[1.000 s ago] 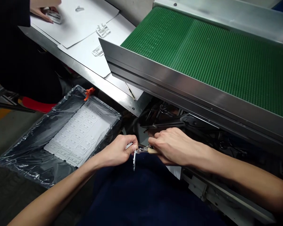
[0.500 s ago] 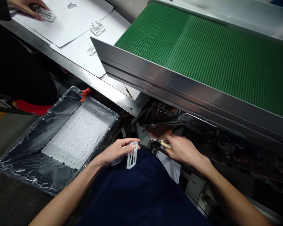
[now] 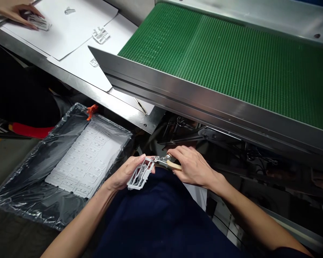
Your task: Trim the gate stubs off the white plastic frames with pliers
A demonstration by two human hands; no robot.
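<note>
My left hand (image 3: 127,172) is closed on a white plastic frame part (image 3: 141,175), held tilted above my lap; more white plastic shows behind its bars, but I cannot tell how many pieces there are. In my right hand (image 3: 192,165) is a pair of cutting pliers (image 3: 167,162) with cream handles, fingers wrapped round them. The jaws of the pliers are at the upper right corner of the frame part, by my left fingertips. Whether the jaws are closed on the plastic is too small to see.
A lined bin (image 3: 127,138) on the left holds rows of flat white parts (image 3: 80,157). Ahead runs a green conveyor belt (image 3: 231,68) with a metal side wall (image 3: 177,89). On the paper-covered table lie white parts (image 3: 101,35) and a cutter (image 3: 140,106). A co-worker's hand (image 3: 18,14) holds similar parts.
My right hand has brought the pliers left and up to the frame part. The left hand has turned the frame part to face me more. The whole view has shifted slightly.
</note>
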